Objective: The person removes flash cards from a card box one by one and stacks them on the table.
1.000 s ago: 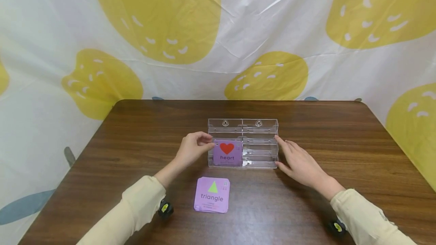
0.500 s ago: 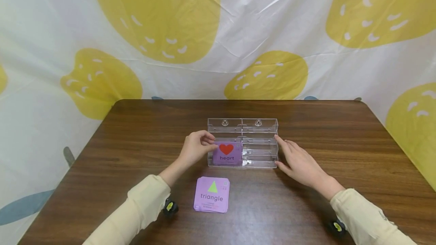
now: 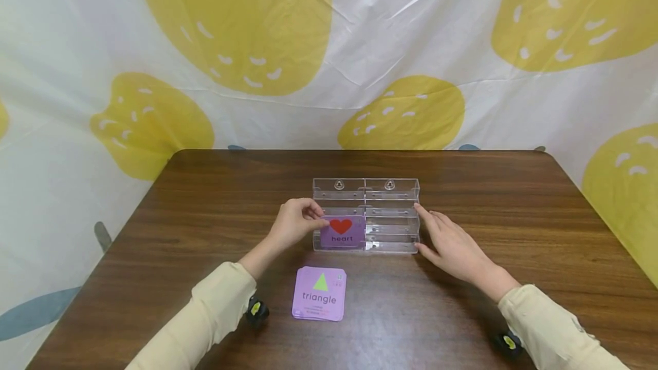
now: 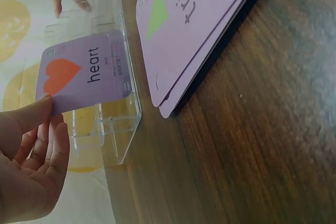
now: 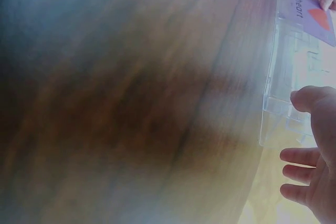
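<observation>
My left hand pinches a purple card with a red heart by its upper left edge, thumb in front and fingers behind. The card's lower edge sits in the front left slot of a clear tiered rack, as the left wrist view also shows. My right hand touches the rack's right side, its fingers fairly straight and spread. In the right wrist view, the thumb lies against the clear plastic. Nearer to me, a stack of purple cards with a green triangle on top lies on the table.
The brown wooden table runs back to a white cloth with yellow fruit prints. A small black object with a yellow-green mark sits under each sleeve, the left one close to the card stack.
My left hand has shifted slightly to the right, and the heart card has sunk a little lower in the front left slot. The right hand has stayed in place on the rack.
</observation>
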`<state>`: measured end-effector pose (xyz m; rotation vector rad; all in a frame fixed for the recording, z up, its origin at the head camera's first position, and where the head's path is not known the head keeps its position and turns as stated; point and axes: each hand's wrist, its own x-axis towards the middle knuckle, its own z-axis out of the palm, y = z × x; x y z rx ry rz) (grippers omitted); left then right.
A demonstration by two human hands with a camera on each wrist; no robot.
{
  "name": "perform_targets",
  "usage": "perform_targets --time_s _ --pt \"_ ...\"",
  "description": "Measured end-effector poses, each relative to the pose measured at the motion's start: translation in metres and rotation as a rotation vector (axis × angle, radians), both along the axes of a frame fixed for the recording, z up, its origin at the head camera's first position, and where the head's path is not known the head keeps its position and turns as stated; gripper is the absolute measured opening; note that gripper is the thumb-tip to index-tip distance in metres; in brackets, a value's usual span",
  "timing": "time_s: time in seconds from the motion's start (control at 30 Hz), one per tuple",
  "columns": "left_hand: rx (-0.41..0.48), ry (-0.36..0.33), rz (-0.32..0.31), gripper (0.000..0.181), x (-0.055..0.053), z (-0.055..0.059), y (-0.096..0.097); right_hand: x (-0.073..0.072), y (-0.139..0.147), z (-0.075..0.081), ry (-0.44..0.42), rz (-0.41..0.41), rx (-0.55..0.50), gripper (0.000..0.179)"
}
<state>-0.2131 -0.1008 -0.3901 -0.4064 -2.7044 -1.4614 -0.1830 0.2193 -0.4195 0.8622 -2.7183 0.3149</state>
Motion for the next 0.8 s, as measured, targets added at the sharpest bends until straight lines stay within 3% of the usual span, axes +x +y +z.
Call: perform_targets --time_s 0.5,0.8 --pt "-0.017 0.024 -0.048 0.007 0.0 0.004 -0.007 0.001 0.0 0.0 -0.012 -0.009 -0.005 0.076" --pt "-0.002 -0.016 -0.037 0.007 0.001 0.006 -0.012 0.001 0.0 0.0 -0.011 -0.006 -0.009 0.075"
